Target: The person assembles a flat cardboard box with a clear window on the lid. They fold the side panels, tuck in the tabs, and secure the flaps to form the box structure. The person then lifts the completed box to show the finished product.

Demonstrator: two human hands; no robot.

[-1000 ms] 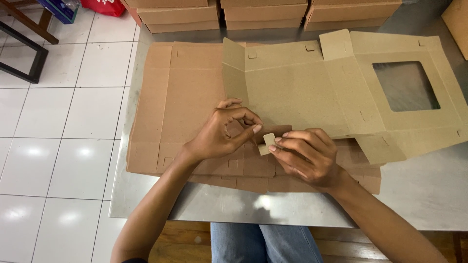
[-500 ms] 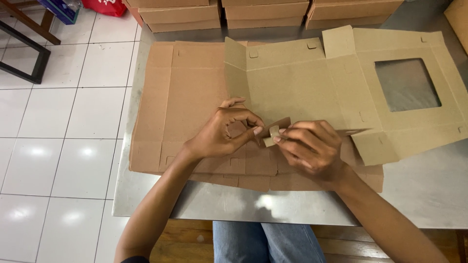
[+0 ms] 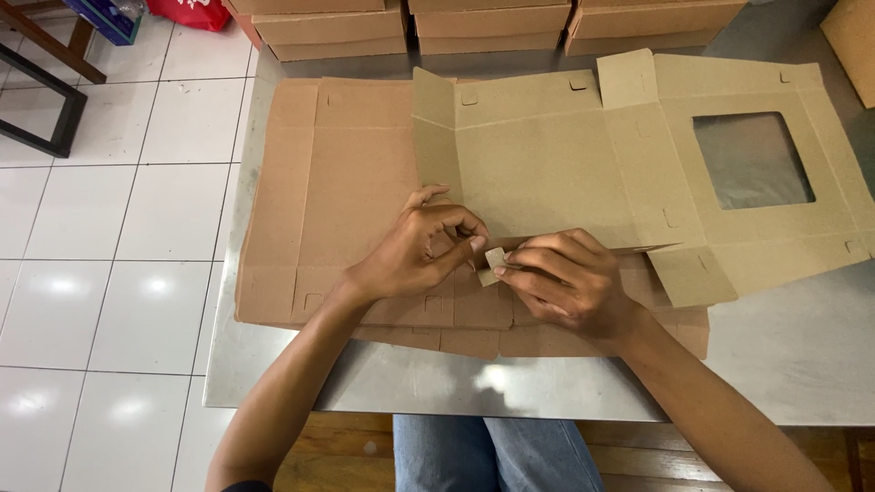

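Two bare hands are working at the near edge of a flat, die-cut sheet of pale brown cardboard with a square window [image 3: 547, 173], which is lying across a brushed-steel table [image 3: 793, 355]. That sheet is resting on a stack of darker brown flat cardboard blanks [image 3: 355, 200] reaching toward the table's left edge. The left hand [image 3: 415, 251] is curling its fingers narrowly, thumb tip pressing against a small pale cardboard tab [image 3: 494, 262] at the sheet's near edge. The right hand [image 3: 565, 282] is pinching the same tab between thumb and forefinger, so both hands are closing on it from either side. One side flap at the sheet's left end is standing upright; the windowed panel is lying flat toward the table's right edge. Folded brown cardboard boxes [image 3: 492, 23] are sitting stacked beyond the table's far edge.

Judging by its look, the cardboard is light, stiff along its panels and bending readily at the scored creases; thin tabs could tear, so gripping near a crease seems safest.
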